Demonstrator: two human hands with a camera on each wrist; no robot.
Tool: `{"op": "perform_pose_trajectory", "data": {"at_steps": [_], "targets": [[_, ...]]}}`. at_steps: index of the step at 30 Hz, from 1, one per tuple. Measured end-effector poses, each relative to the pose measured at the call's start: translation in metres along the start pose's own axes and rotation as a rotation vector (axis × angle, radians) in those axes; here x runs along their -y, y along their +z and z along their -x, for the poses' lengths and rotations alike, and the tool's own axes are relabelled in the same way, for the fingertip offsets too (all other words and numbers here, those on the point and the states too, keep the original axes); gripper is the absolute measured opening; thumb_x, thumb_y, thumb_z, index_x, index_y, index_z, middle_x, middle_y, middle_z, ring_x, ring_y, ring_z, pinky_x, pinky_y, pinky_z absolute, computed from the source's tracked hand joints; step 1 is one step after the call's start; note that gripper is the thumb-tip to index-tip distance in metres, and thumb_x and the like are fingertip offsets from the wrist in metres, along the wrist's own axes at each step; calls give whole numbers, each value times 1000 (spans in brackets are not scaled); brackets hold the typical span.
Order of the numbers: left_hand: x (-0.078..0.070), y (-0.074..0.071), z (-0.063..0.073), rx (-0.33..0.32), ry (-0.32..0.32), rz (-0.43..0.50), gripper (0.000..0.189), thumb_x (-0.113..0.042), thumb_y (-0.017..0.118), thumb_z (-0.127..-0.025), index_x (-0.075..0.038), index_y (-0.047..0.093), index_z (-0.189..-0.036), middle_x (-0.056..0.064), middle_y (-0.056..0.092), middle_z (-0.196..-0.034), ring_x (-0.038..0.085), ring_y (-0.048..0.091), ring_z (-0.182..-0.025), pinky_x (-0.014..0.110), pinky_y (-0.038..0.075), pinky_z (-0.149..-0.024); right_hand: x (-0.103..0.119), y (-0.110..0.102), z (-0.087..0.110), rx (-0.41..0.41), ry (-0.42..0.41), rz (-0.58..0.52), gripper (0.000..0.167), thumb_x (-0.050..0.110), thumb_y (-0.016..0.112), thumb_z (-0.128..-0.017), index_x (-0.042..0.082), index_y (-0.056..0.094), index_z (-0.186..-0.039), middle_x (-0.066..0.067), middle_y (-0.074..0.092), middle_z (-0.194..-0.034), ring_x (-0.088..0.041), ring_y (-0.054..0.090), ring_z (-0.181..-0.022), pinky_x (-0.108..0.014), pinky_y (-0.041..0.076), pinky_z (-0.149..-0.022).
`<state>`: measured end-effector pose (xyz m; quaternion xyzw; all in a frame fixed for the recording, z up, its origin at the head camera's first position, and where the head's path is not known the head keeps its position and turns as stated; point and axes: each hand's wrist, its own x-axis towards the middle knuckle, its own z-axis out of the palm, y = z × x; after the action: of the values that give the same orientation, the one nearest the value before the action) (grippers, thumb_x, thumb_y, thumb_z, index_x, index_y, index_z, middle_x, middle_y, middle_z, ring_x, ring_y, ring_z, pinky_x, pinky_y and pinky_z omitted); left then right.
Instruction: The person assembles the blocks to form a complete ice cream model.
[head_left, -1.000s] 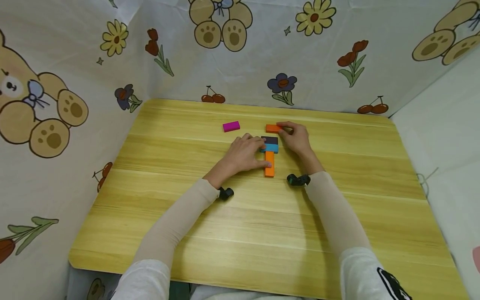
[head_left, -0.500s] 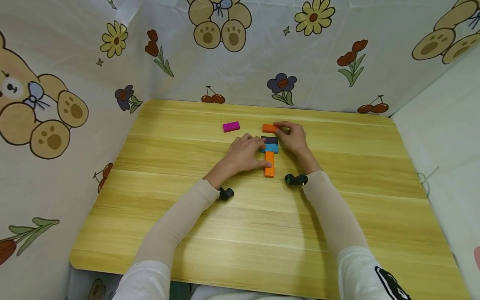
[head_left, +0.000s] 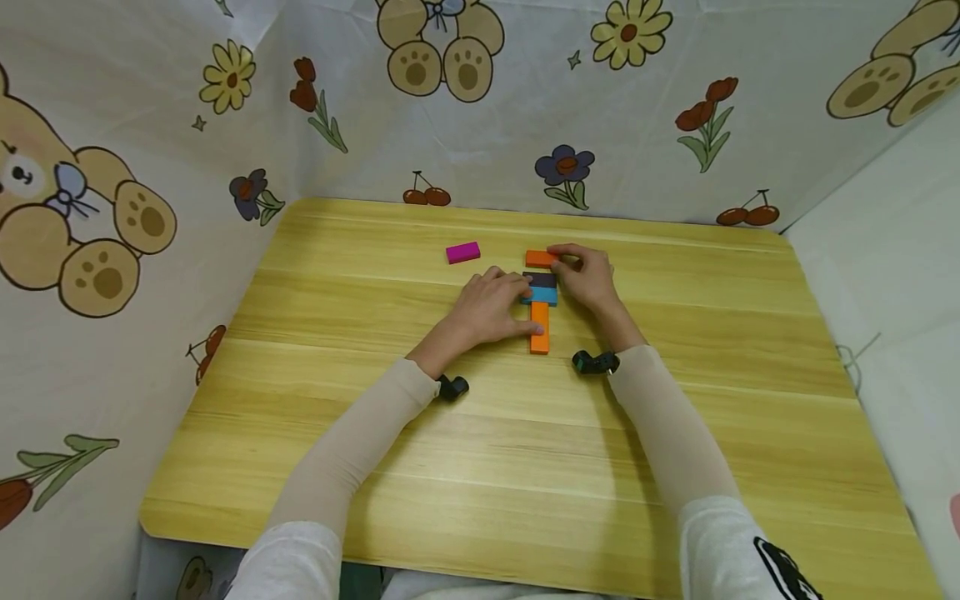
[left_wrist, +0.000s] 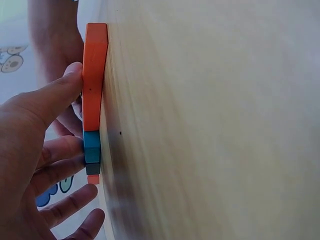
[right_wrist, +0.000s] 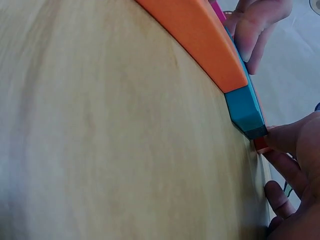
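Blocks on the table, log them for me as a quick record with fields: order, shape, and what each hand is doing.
Order, near to far: near orange block, blue block, dark block, far orange block
Shape: near orange block meets the blue block end-on, like a T
Apart: magenta block, left of the far orange block
Left hand: thumb on near orange block, fingers at the blue block and dark block
Right hand: pinches the far orange block
Surface: wood-grained table

Four blocks (head_left: 542,296) lined up on table (head_left: 525,450), lone block (head_left: 462,252) to left
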<state>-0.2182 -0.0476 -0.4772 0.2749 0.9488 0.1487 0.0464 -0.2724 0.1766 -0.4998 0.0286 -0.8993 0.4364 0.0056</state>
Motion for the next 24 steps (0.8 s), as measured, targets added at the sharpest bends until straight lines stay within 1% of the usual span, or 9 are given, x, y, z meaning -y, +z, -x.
{"op": "perform_pose_trajectory", "data": {"at_steps": [4,9,11,14,16,19,21,23,24], "targets": [[0,0,0,2,2,7,73,-77,71,-89,-23,71,-138,-3,57,-163,25,52,-137,46,48,-110,1,0,3,1,-8,-1,30,25,68,-106,18,76,-134,-14,70,-144,-37,46,-118,-55,25,-111],[0,0,1,-3,9,14,72,-77,71,-89,-22,71,-136,-3,56,-163,25,52,-136,46,49,-109,-1,-1,5,-3,-34,27,29,25,67,-107,18,77,-134,-13,73,-140,-34,45,-109,-46,26,-97],[0,0,1,-2,12,13,72,-77,71,-89,-23,71,-136,-4,56,-164,25,52,-136,46,49,-108,-2,0,5,-2,-43,37,29,25,66,-107,18,77,-133,-14,74,-140,-33,46,-109,-45,26,-96],[0,0,1,-1,15,14,72,-77,71,-90,-23,71,-136,-4,56,-163,26,52,-137,46,49,-109,-4,0,6,-1,-57,34,29,24,66,-108,17,77,-133,-15,74,-139,-36,47,-111,-49,28,-99],[0,0,1,1,13,15,72,-77,71,-90,-22,71,-137,-3,56,-163,26,51,-138,46,48,-110,-4,1,7,0,-66,35,29,24,65,-108,17,78,-133,-15,75,-139,-37,48,-115,-54,27,-110],[1,1,1,2,9,14,74,-77,71,-90,-22,70,-139,-2,56,-164,26,51,-138,47,48,-110,-5,1,8,6,-81,28,28,24,65,-108,16,78,-132,-16,75,-138,-39,48,-116,-60,24,-114],[1,1,1,0,6,12,75,-77,70,-90,-22,70,-140,-2,56,-164,25,51,-137,46,48,-111,-5,1,10,11,-91,33,29,24,65,-108,16,78,-132,-16,75,-138,-39,47,-114,-60,23,-113],[1,1,1,-5,6,14,75,-77,71,-90,-22,70,-140,-2,56,-164,26,52,-137,46,48,-110,-5,1,11,18,-102,34,29,24,65,-108,16,78,-133,-17,74,-137,-39,46,-111,-57,24,-104],[1,1,1,-8,7,15,74,-77,71,-90,-22,71,-139,-3,56,-164,26,52,-137,46,48,-110,-4,0,12,22,-110,42,30,24,66,-108,16,77,-134,-17,74,-138,-39,46,-111,-56,24,-103]]}}
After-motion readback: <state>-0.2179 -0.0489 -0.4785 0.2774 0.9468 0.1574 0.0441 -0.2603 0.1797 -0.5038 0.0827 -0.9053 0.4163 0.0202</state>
